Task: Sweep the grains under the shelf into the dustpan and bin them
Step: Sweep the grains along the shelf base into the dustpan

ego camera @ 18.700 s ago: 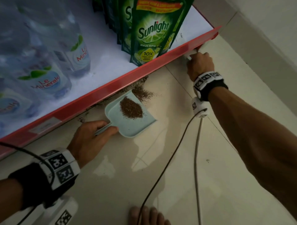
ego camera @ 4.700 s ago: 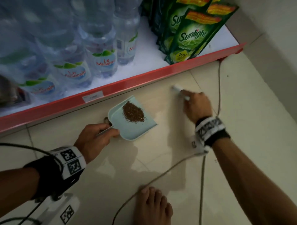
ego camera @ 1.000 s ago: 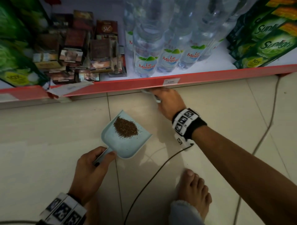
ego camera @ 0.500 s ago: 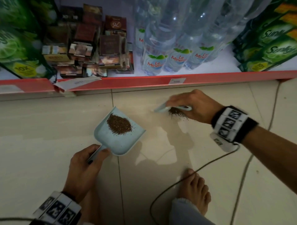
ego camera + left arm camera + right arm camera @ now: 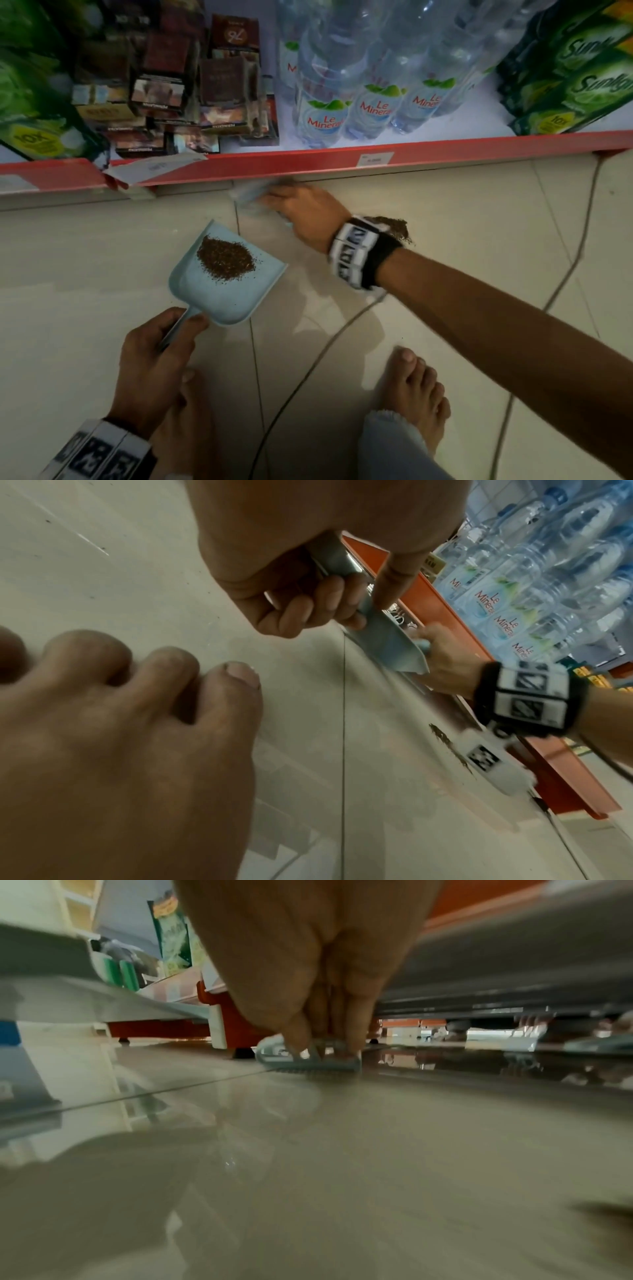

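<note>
A pale blue dustpan (image 5: pixel 236 294) rests on the tiled floor with a heap of brown grains (image 5: pixel 226 259) in it. My left hand (image 5: pixel 161 346) grips its handle (image 5: pixel 337 561), fingers curled round it. My right hand (image 5: pixel 301 212) grips a small pale blue brush (image 5: pixel 310 1060), bristles down on the floor, at the foot of the red-edged shelf (image 5: pixel 308 164). The brush (image 5: pixel 251 197) is blurred in the head view. A small pile of loose grains (image 5: pixel 397 228) lies on the floor behind my right wrist.
The shelf carries water bottles (image 5: pixel 370 106), dark cartons (image 5: pixel 178 99) and green soap pouches (image 5: pixel 575 75). Cables (image 5: pixel 308 373) trail across the floor by my bare feet (image 5: pixel 418 394). A low gap runs under the shelf (image 5: pixel 479 1023).
My right hand has swung the brush left and back up to the shelf's foot, leaving the small grain pile on the floor behind the wrist. The dustpan and left hand stay put.
</note>
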Demonstrator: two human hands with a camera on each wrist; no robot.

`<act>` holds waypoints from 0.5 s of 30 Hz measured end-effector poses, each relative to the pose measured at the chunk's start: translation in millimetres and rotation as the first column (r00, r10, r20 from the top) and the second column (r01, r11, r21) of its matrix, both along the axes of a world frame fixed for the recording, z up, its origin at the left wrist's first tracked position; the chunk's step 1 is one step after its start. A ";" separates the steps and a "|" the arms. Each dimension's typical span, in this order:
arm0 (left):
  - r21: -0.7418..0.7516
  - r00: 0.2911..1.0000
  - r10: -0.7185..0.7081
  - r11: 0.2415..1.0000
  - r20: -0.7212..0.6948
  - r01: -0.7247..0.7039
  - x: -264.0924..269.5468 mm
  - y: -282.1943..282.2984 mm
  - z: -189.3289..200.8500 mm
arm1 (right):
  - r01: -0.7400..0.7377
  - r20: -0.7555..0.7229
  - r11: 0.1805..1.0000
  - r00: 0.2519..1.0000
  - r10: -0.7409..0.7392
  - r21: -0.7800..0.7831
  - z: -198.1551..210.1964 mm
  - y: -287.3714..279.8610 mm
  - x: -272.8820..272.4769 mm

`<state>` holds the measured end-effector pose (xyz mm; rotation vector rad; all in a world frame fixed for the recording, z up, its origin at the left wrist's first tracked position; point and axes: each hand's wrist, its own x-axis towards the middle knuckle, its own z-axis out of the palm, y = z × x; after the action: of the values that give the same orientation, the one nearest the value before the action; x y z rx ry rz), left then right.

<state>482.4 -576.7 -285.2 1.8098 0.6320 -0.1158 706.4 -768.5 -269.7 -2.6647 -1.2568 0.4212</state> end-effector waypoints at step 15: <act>0.006 0.999 0.003 1.000 0.034 -0.004 -12.4 15.8 9.6 | -0.057 -0.091 0.920 0.991 0.100 0.387 15.3 39.9 -16.0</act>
<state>470.0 -560.9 -275.6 1.8127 0.6120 -0.0807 690.4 -728.6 -254.4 -2.2398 -1.2665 0.2895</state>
